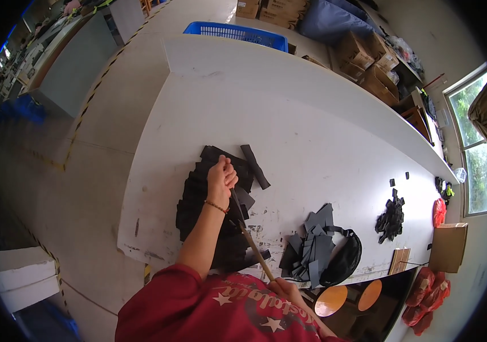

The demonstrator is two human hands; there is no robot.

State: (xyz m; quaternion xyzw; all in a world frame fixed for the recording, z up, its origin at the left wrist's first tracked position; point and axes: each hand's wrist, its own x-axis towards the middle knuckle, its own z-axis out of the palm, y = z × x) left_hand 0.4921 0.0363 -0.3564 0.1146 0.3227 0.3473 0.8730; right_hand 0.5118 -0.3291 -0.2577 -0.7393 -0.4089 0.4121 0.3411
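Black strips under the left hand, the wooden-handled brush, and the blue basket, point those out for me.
black strips [198, 196]: head view, left part of the pile.
wooden-handled brush [255, 251]: head view, middle of the handle.
blue basket [237, 33]: head view, near wall.

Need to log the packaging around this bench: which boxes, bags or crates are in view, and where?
Brown cardboard box: right table end, squarish.
Stacked brown cartons: beyond the table's far side.
Blue plastic crate: far end, rectangular, latticed.
Red bags: floor, lower right.
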